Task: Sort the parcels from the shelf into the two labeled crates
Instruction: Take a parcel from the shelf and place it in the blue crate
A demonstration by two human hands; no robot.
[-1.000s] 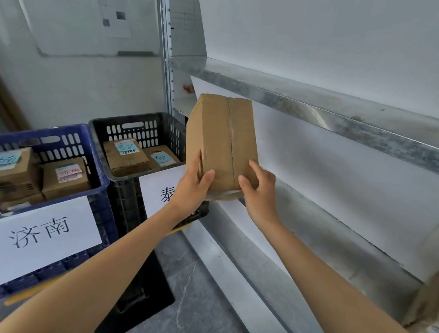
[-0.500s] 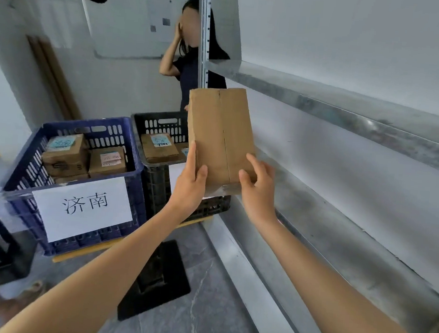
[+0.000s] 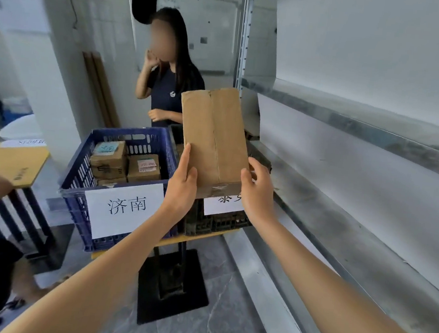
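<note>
A tall brown cardboard parcel (image 3: pixel 213 136) stands upright in the air between my two hands. My left hand (image 3: pixel 182 183) grips its lower left edge and my right hand (image 3: pixel 257 189) grips its lower right corner. Behind it sits the blue crate (image 3: pixel 79 180) with a white label and several small labelled parcels (image 3: pixel 126 162) inside. The black crate (image 3: pixel 216 222) is to its right, mostly hidden by the held parcel; part of its white label (image 3: pixel 220 205) shows.
Metal shelves (image 3: pixel 362 131) run along the right. A person in a dark shirt (image 3: pixel 170 93) stands behind the crates. A wooden table (image 3: pixel 9 161) is at the left. The crates rest on a stand with a black base (image 3: pixel 173 287).
My view has turned left, so the crates now sit behind the parcel and the person is in full view. The parcel stays upright in both hands.
</note>
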